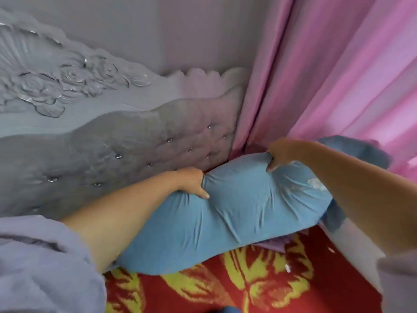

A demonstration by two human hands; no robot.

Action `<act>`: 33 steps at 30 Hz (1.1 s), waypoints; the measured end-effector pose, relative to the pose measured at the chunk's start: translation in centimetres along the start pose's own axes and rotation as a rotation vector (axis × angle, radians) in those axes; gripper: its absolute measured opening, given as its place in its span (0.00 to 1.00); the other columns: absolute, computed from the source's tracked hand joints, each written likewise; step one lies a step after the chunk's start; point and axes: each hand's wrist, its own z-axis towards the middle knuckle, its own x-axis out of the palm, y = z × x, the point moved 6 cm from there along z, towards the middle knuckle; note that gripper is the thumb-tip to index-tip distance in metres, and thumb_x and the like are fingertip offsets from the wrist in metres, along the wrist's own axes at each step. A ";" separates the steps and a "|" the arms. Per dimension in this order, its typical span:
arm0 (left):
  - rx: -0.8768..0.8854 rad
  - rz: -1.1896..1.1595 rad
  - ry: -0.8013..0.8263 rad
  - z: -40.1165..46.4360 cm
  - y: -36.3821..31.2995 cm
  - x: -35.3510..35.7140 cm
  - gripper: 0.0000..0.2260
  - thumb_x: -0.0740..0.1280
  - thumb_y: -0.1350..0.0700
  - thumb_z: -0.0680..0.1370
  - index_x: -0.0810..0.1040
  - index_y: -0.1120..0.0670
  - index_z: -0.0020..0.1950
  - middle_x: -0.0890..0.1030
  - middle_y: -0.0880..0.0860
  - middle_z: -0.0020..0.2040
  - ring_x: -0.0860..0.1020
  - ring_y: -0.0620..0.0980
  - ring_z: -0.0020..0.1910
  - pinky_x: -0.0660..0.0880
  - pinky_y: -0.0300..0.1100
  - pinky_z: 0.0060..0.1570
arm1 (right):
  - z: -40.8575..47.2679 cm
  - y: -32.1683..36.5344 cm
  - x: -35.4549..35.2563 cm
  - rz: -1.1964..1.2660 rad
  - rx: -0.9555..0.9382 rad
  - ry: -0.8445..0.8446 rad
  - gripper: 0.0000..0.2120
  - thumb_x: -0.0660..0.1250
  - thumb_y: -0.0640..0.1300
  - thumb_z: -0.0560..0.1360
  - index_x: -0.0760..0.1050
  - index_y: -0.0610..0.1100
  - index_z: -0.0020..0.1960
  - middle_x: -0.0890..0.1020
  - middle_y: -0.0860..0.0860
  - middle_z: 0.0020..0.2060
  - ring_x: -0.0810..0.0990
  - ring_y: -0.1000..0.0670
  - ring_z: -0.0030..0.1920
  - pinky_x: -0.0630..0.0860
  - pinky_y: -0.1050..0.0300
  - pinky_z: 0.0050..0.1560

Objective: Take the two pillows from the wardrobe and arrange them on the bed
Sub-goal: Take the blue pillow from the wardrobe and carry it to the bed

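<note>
Head view: placing soft blue fabric pillow, frame centre.
Left hand and right hand pinch its top edge; seat it flush against grey tufted headboard.

The head view looks forward and down, close over the bed, toward the headboard.

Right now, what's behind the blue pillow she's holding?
Behind the blue pillow are the grey tufted headboard and the pink curtain. Another blue piece shows behind the right hand; the rest is covered.
</note>
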 end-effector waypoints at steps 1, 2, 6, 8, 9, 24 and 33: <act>-0.037 -0.032 0.009 1.0 0.7 -0.1 0.24 0.71 0.40 0.71 0.78 0.62 0.50 0.82 0.60 0.53 0.79 0.56 0.45 0.70 0.40 0.40 | 2.3 -0.1 -0.8 -0.020 -0.045 0.025 0.24 0.73 0.58 0.68 0.80 0.41 0.54 0.83 0.46 0.44 0.78 0.46 0.42 0.72 0.58 0.43; -0.073 -0.058 0.017 2.1 1.4 0.2 0.25 0.71 0.40 0.70 0.79 0.63 0.48 0.82 0.60 0.52 0.77 0.55 0.42 0.68 0.40 0.39 | 4.6 0.0 -1.3 -0.029 -0.082 0.049 0.24 0.74 0.58 0.67 0.81 0.40 0.54 0.81 0.47 0.42 0.77 0.47 0.41 0.69 0.59 0.42; -0.237 -0.144 0.028 6.9 4.2 4.5 0.23 0.71 0.41 0.71 0.79 0.59 0.54 0.83 0.57 0.54 0.80 0.55 0.47 0.74 0.43 0.44 | 13.4 0.9 2.2 -0.068 -0.192 0.195 0.25 0.74 0.57 0.67 0.80 0.41 0.56 0.82 0.47 0.48 0.76 0.48 0.44 0.70 0.59 0.45; -0.327 -0.145 -0.112 9.6 5.2 6.7 0.22 0.69 0.42 0.72 0.76 0.56 0.58 0.80 0.57 0.58 0.78 0.57 0.56 0.74 0.47 0.52 | 17.5 0.8 5.7 -0.094 -0.204 0.155 0.24 0.73 0.56 0.69 0.80 0.40 0.57 0.83 0.44 0.53 0.79 0.46 0.47 0.74 0.57 0.51; -0.367 -0.100 -0.229 10.8 5.4 7.4 0.21 0.68 0.42 0.73 0.75 0.55 0.59 0.79 0.57 0.59 0.77 0.58 0.58 0.73 0.49 0.54 | 19.3 0.5 7.1 -0.106 -0.186 0.087 0.23 0.71 0.56 0.70 0.79 0.42 0.58 0.82 0.44 0.55 0.80 0.44 0.52 0.75 0.54 0.55; -0.502 0.032 -0.652 10.4 10.3 24.8 0.23 0.62 0.48 0.75 0.75 0.56 0.67 0.74 0.58 0.69 0.73 0.58 0.67 0.66 0.65 0.63 | 26.6 7.9 27.1 0.215 -0.125 -0.186 0.28 0.51 0.47 0.81 0.45 0.51 0.78 0.46 0.54 0.79 0.44 0.51 0.78 0.45 0.38 0.75; -1.214 -1.169 -0.774 2.6 15.6 33.9 0.40 0.67 0.39 0.73 0.52 0.53 0.77 0.70 0.65 0.69 0.71 0.66 0.65 0.69 0.53 0.61 | 24.2 7.8 27.8 0.231 -0.155 -0.253 0.27 0.48 0.53 0.82 0.45 0.52 0.78 0.46 0.54 0.79 0.43 0.50 0.78 0.44 0.37 0.75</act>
